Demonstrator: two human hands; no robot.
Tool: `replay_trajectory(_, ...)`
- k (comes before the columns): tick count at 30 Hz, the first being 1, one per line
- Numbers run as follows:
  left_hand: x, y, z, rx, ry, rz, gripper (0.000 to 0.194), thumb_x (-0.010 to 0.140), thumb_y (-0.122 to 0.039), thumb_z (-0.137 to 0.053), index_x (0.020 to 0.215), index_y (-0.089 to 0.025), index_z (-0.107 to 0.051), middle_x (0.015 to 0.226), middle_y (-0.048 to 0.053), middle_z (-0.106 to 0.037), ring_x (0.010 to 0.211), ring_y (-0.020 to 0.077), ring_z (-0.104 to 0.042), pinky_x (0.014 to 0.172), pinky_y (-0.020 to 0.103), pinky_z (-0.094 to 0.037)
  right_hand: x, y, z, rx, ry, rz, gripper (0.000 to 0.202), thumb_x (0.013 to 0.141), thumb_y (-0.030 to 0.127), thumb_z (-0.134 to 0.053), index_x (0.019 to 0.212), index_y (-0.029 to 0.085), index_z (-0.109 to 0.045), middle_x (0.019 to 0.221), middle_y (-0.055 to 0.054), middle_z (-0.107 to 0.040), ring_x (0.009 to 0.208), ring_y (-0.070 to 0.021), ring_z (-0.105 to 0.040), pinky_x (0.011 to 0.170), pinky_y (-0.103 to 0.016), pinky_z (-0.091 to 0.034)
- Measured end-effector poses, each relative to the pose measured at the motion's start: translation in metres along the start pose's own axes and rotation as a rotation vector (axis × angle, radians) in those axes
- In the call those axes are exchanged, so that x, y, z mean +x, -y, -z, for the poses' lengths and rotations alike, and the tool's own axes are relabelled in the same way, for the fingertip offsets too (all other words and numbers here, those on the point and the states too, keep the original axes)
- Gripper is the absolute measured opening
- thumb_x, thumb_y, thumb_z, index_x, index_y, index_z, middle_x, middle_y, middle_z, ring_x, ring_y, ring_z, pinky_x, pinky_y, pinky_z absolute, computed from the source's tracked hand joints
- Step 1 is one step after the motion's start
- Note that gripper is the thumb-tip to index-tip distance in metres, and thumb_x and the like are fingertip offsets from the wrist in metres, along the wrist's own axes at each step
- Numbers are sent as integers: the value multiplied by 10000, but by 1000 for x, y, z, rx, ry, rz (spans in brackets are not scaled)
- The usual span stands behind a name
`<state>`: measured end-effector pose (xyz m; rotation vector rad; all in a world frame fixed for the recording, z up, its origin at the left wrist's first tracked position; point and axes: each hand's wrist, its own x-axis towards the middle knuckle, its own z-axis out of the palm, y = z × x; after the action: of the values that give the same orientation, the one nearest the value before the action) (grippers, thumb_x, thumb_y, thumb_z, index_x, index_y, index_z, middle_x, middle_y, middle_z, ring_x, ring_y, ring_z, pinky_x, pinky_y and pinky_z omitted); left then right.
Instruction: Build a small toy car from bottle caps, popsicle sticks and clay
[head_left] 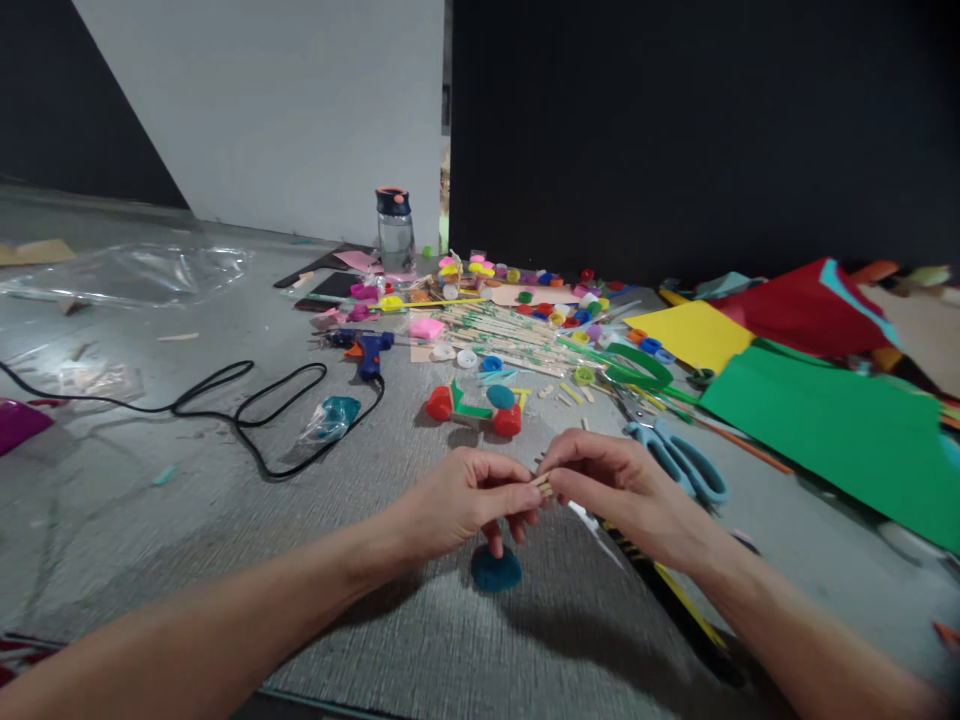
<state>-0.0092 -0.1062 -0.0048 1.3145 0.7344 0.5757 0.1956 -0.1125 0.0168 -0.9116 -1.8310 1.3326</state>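
My left hand (480, 492) and my right hand (611, 490) meet above the near part of the table. Between their fingertips are small wooden stick pieces (543, 484), pinched by both hands; the fingers partly cover them. A flat teal disc of clay (496, 570) lies just below my left fingertips. Beyond the hands stands a small model (472, 408) with red round ends, a green strip and a teal disc on it. Light blue scissors (679, 462) lie beside my right hand, and a black and yellow cutter (675, 600) passes under my right wrist.
A blue glue gun (369, 350) with a looping black cord (244, 420) lies to the left. Behind are wooden sticks (502, 338), bottle caps and a water bottle (395, 230). Green card (832, 430) and yellow card (690, 330) lie on the right, a clear plastic bag (142, 275) far left.
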Motion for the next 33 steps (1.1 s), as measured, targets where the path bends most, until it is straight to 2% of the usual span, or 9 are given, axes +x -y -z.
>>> replay_trajectory(2, 0, 1, 0, -2, -18, 22, 233, 865, -343, -643, 752, -139, -645, 665, -1, -603, 562, 88, -571, 478, 184, -487, 0, 1, 0, -95, 6, 27, 110, 968, 233, -594, 891, 208, -669, 816, 15, -685, 765, -117, -638, 699, -232, -475)
replay_trajectory(7, 1, 2, 2, 60, -59, 64, 223, 859, -317, -623, 744, -126, -639, 632, 5, -602, 503, 82, -552, 467, 195, -468, -4, 3, 0, -507, 36, 172, 122, 994, 193, -564, 929, 201, -666, 854, 5, -666, 782, -121, -606, 715, -254, -442)
replay_trajectory(9, 2, 1, 3, 83, -64, 57, 228, 864, -305, -611, 731, -122, -644, 640, 8, -602, 524, 85, -558, 468, 192, -464, -5, 1, 1, -578, 39, 205, 93, 993, 196, -581, 940, 200, -658, 871, 3, -654, 797, -125, -597, 716, -258, -435)
replay_trajectory(12, 2, 1, 3, 122, -90, 36, 222, 858, -290, -607, 724, -119, -653, 653, 14, -616, 543, 89, -562, 472, 192, -458, -5, -2, 1, -624, 13, 170, 114, 982, 173, -601, 878, 196, -642, 826, 12, -641, 770, -125, -586, 696, -256, -421)
replay_trajectory(17, 2, 1, 3, 116, -118, 16, 230, 868, -327, -620, 838, -110, -689, 719, 33, -658, 571, 103, -594, 497, 214, -491, -3, 0, 1, -612, -15, 104, 158, 975, 195, -593, 828, 203, -650, 777, 13, -651, 720, -133, -578, 665, -264, -405)
replay_trajectory(21, 2, -3, 5, 45, -151, 6, 285, 901, -404, -612, 955, -130, -666, 832, 62, -702, 629, 134, -653, 464, 211, -488, -3, 2, 4, -447, -110, -8, 205, 960, 303, -594, 794, 201, -657, 700, 8, -617, 635, -137, -507, 579, -264, -371)
replay_trajectory(24, 0, -4, 3, 49, -135, -12, 246, 867, -376, -671, 930, -139, -660, 804, 42, -695, 630, 127, -646, 477, 206, -497, -3, 0, 4, -323, -133, -33, 219, 939, 341, -610, 782, 196, -660, 663, 14, -579, 594, -128, -463, 532, -258, -338)
replay_trajectory(27, -2, -4, -1, 37, -137, -29, 208, 882, -341, -648, 843, -137, -646, 737, 20, -680, 593, 108, -630, 521, 214, -517, -2, -1, 3, -279, -116, -34, 222, 935, 338, -612, 774, 194, -660, 661, 19, -578, 593, -122, -462, 531, -254, -338)
replay_trajectory(33, -3, 0, -2, 112, -160, -92, 262, 917, -341, -613, 784, -125, -677, 716, 34, -693, 610, 112, -660, 609, 232, -545, -4, 1, 0, -435, -54, 6, 221, 968, 274, -583, 779, 200, -673, 713, 14, -627, 661, -129, -524, 613, -256, -386)
